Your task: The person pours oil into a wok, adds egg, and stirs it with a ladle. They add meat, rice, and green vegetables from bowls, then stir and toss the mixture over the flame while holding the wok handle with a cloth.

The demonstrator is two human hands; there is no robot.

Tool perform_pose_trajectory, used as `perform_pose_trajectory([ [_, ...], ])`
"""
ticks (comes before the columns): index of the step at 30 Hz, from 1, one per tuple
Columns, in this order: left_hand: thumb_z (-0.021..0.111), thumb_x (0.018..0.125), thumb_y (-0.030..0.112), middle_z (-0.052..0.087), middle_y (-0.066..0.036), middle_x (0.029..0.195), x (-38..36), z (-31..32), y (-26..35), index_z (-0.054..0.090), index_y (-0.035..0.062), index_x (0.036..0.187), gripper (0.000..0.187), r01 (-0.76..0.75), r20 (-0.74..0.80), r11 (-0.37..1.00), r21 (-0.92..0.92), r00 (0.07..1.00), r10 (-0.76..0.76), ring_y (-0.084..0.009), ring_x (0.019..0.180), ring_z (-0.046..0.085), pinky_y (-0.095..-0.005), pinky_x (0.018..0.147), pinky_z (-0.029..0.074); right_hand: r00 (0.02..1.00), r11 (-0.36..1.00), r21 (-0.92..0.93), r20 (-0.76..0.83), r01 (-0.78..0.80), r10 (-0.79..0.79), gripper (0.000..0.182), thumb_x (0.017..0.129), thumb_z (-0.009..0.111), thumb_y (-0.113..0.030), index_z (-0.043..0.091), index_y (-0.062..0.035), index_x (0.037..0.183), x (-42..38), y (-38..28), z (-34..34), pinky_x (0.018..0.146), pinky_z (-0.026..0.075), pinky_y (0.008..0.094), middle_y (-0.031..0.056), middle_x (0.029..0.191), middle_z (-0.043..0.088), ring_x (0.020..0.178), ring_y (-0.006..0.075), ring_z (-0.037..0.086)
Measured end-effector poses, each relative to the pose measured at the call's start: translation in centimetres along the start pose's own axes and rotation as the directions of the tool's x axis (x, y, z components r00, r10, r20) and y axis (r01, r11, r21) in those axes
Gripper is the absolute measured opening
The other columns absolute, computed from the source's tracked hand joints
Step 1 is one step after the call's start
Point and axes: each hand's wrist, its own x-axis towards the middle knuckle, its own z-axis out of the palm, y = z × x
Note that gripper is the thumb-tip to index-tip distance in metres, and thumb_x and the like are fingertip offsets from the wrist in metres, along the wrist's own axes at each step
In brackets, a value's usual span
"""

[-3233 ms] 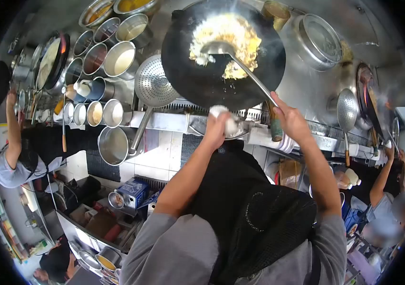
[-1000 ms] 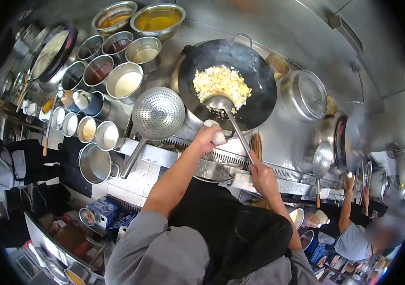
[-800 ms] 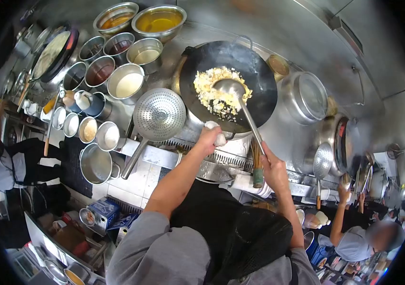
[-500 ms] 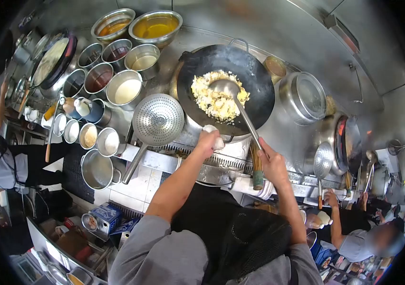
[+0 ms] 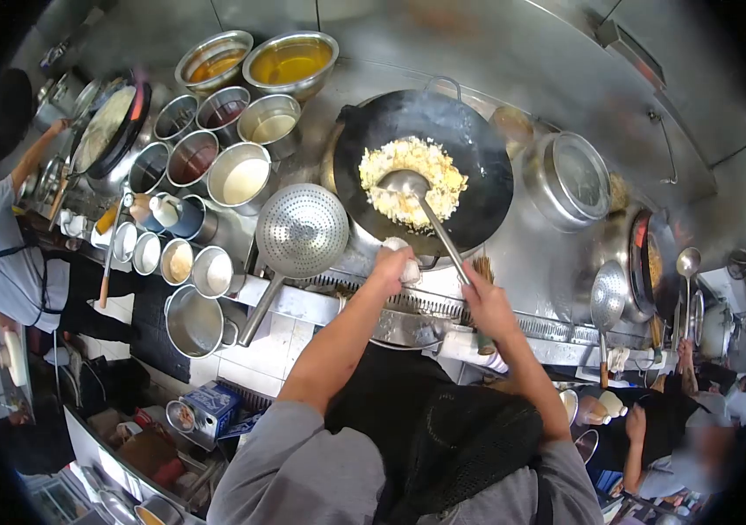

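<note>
In the head view a black wok (image 5: 482,188) stands on the stove in front of me, with egg and rice (image 5: 440,172) heaped in its middle. At the wok's near rim, my left hand (image 5: 388,269) is closed round a folded white cloth (image 5: 410,272); the near wok handle lies partly hidden beneath it. My right hand (image 5: 489,308) grips the long handle of a steel ladle (image 5: 445,229). Its round bowl rests in the rice, left of the middle.
A perforated strainer (image 5: 303,229) lies left of the wok, beside several sauce pots (image 5: 240,175). Two oil bowls (image 5: 292,66) stand behind them. On the right is a lidded steel pot (image 5: 568,179). Co-workers stand at the far left (image 5: 10,254) and far right (image 5: 666,477).
The ladle's bowl has moved left and toward me through the rice, and my right hand has come left and slightly nearer. My left hand stays at the wok's rim. The view has shifted slightly.
</note>
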Motion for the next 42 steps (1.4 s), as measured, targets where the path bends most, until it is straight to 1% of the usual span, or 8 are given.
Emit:
perform_pose_trajectory([
  [4, 0.058, 0.073, -0.001, 0.059, -0.012, 0.085, 0.3, 0.0, -0.3, 0.054, -0.0015, 0.096, 0.023, -0.036, -0.01, 0.998, 0.041, 0.999, 0.037, -0.024, 0.066, 0.06, -0.0386, 0.053, 0.048, 0.991, 0.991, 0.057, -0.056, -0.118, 0.121, 0.041, 0.093, 0.057, -0.013, 0.053, -0.0066, 0.133, 1.4, -4.1, -2.8, 0.082, 0.05, 0.038, 0.0281, 0.104, 0.064, 0.094, 0.0401, 0.065],
  [9, 0.058, 0.073, 0.002, 0.059, -0.013, 0.086, -0.4, 0.5, 0.0, 0.054, -0.0032, 0.098, 0.026, -0.038, -0.065, 0.995, 0.087, 0.997, 0.044, -0.0239, 0.071, 0.06, -0.0387, 0.056, 0.048, 0.975, 0.908, -0.376, 0.046, -0.184, 0.216, 0.04, 0.092, 0.056, -0.015, 0.054, -0.009, 0.132, 4.1, -2.4, 0.5, 0.078, 0.051, 0.0467, 0.0288, 0.105, 0.063, 0.092, 0.0437, 0.063],
  [12, 0.058, 0.073, 0.002, 0.058, -0.012, 0.085, 0.0, 0.2, -0.3, 0.054, -0.0035, 0.099, 0.027, -0.09, -0.057, 0.992, 0.09, 0.994, 0.096, -0.0236, 0.071, 0.059, -0.0387, 0.057, 0.048, 0.979, 0.981, -0.051, -0.066, 0.188, -0.191, 0.04, 0.091, 0.057, -0.015, 0.054, -0.0114, 0.131, 2.8, -0.2, -1.3, 0.075, 0.05, 0.0531, 0.0274, 0.089, 0.065, 0.081, 0.0441, 0.063],
  [20, 0.058, 0.072, 0.001, 0.057, -0.011, 0.08, 0.7, -0.1, -0.5, 0.053, -0.0021, 0.097, 0.026, -0.071, -0.026, 0.992, 0.103, 0.997, 0.074, -0.0232, 0.066, 0.058, -0.0396, 0.053, 0.047, 0.979, 0.948, -0.27, 0.066, -0.167, 0.191, 0.046, 0.092, 0.056, -0.018, 0.048, -0.0152, 0.137, 3.7, -1.1, -0.4, 0.078, 0.049, 0.0495, 0.0311, 0.097, 0.062, 0.088, 0.0478, 0.06],
  [26, 0.061, 0.071, 0.002, 0.056, -0.011, 0.08, 0.9, -0.5, -0.6, 0.052, -0.0017, 0.096, 0.027, -0.069, 0.025, 0.994, 0.087, 0.997, 0.067, -0.0245, 0.061, 0.058, -0.0398, 0.049, 0.047, 0.995, 0.997, -0.061, -0.097, -0.041, 0.034, 0.04, 0.093, 0.055, -0.018, 0.052, -0.0077, 0.131, -1.5, -2.2, -3.9, 0.078, 0.049, 0.0503, 0.0272, 0.095, 0.065, 0.088, 0.0463, 0.062],
  [28, 0.062, 0.07, 0.003, 0.056, -0.011, 0.079, 0.5, 0.0, -0.2, 0.052, -0.0011, 0.096, 0.028, -0.014, -0.007, 0.998, 0.068, 1.0, 0.015, -0.025, 0.062, 0.058, -0.0403, 0.048, 0.047, 0.961, 0.948, -0.165, -0.089, -0.273, 0.262, 0.039, 0.092, 0.056, -0.017, 0.053, -0.0067, 0.13, -2.0, -0.9, -2.9, 0.079, 0.049, 0.0493, 0.0287, 0.098, 0.064, 0.092, 0.0466, 0.061],
  [31, 0.061, 0.072, 0.002, 0.056, -0.01, 0.08, 1.3, -0.3, -0.5, 0.053, -0.0008, 0.097, 0.027, -0.069, 0.024, 0.994, 0.086, 0.997, 0.068, -0.0245, 0.063, 0.059, -0.0404, 0.05, 0.048, 0.988, 0.994, -0.096, -0.142, 0.044, -0.058, 0.04, 0.093, 0.055, -0.017, 0.052, -0.0074, 0.131, -1.7, 3.9, -2.3, 0.077, 0.049, 0.0512, 0.0299, 0.094, 0.063, 0.088, 0.0477, 0.061],
  [42, 0.06, 0.077, 0.004, 0.057, -0.009, 0.078, 0.3, 0.3, 0.3, 0.054, 0.0003, 0.096, 0.02, -0.085, 0.048, 0.993, 0.077, 0.996, 0.081, -0.0222, 0.062, 0.059, -0.0386, 0.049, 0.047, 0.999, 0.995, -0.092, -0.037, -0.034, 0.031, 0.042, 0.094, 0.052, -0.022, 0.049, -0.0127, 0.135, -2.4, 0.3, -2.0, 0.075, 0.047, 0.0557, 0.031, 0.088, 0.063, 0.085, 0.0501, 0.06],
])
